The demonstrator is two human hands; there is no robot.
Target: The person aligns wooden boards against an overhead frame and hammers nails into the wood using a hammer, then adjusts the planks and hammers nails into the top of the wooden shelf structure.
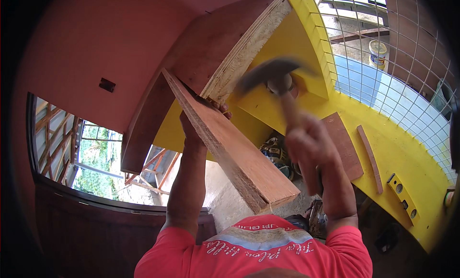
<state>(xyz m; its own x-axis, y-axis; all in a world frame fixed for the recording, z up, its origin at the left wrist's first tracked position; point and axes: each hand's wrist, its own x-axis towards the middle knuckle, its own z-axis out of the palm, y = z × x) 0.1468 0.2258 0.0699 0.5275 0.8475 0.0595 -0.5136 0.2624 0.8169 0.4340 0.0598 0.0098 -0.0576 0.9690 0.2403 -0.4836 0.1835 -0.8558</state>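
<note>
A long reddish-brown wooden board (235,144) slants across the middle, its near end towards my chest. My left hand (190,128) is closed on the board's far part, reaching up from behind it. Most of that hand is hidden; a few fingertips show past the board's right edge, beside the pale raw edge of a plywood panel (249,48). Gripped by the handle in my closed right hand (310,140) is a hammer (278,73), raised to the right of the panel. Its head and my right hand are smeared by motion.
On the yellow ledge at right lie a brown wood piece (341,146), a narrow strip (369,158) and a yellow spirit level (403,199). A wire mesh (383,62) borders the ledge, with a bucket (377,50) beyond. A window (103,156) opens at left.
</note>
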